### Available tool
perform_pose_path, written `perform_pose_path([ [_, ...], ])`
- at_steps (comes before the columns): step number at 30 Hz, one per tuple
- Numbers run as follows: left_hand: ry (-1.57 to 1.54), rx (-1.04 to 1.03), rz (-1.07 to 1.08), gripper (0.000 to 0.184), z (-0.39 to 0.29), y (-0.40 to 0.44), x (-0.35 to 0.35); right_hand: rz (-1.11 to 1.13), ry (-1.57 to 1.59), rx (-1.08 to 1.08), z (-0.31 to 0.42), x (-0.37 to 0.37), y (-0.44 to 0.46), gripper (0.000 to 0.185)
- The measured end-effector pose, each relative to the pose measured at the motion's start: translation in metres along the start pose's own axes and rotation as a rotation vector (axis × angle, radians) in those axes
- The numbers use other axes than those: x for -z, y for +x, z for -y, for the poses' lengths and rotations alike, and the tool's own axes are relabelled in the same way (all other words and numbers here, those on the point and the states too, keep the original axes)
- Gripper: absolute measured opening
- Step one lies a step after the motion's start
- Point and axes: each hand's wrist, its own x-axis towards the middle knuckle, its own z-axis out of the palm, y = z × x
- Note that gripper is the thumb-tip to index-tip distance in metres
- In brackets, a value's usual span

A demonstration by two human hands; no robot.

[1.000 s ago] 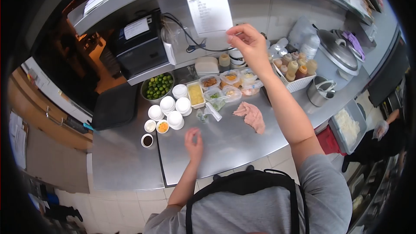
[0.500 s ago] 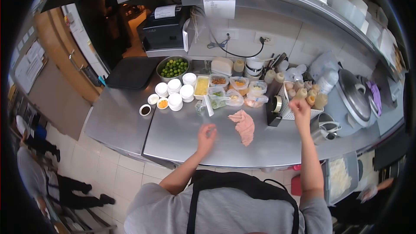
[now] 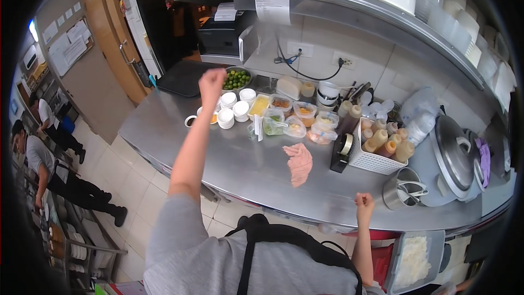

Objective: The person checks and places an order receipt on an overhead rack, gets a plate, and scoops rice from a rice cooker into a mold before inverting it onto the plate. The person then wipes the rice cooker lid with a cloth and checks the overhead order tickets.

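Note:
My left hand [image 3: 212,84] is stretched forward over the counter, beside the metal bowl of green limes [image 3: 237,78]. Its fingers are curled in, and whatever they may hold is hidden. Stacks of small white cups [image 3: 240,108] stand just below that hand, and my forearm partly covers a small cup [image 3: 190,121]. At the counter's front edge, my right hand [image 3: 364,207] is closed in a loose fist with nothing showing in it. A crumpled pink cloth [image 3: 298,164] lies on the steel counter between the hands. A metal pitcher [image 3: 401,188] stands to the right hand's right.
Tubs of ingredients [image 3: 295,127] line the middle, near a tape dispenser [image 3: 341,153] and a white basket [image 3: 376,160] of squeeze bottles. A large lidded pot [image 3: 456,153] stands right. A shelf [image 3: 349,1] overhangs the back. Two people [image 3: 60,164] are at the left.
My left hand has reached forward and left to the lime bowl. My right hand has drawn back from the squeeze bottles to the counter's front edge. The view has shifted.

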Motion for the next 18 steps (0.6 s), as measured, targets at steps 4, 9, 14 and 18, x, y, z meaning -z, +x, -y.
perform_pose_path([
  [4, 0.208, -0.064, -0.173, 0.02, 0.008, 0.11, 0.014, -0.059, 0.166, 0.032, 0.012, -0.036, -0.01, 0.021],
  [9, 0.008, 0.163, 0.005, 0.025, 0.036, 0.198, 0.007, 0.014, -0.11, 0.01, 0.058, -0.078, -0.01, 0.023],
  [14, -0.053, 0.169, 0.192, 0.025, 0.059, 0.238, 0.001, -0.066, 0.129, 0.085, 0.08, -0.142, -0.01, 0.026],
  [18, -0.07, 0.17, 0.323, 0.021, 0.067, 0.247, 0.001, -0.067, 0.146, 0.032, 0.089, -0.183, -0.022, 0.025],
])
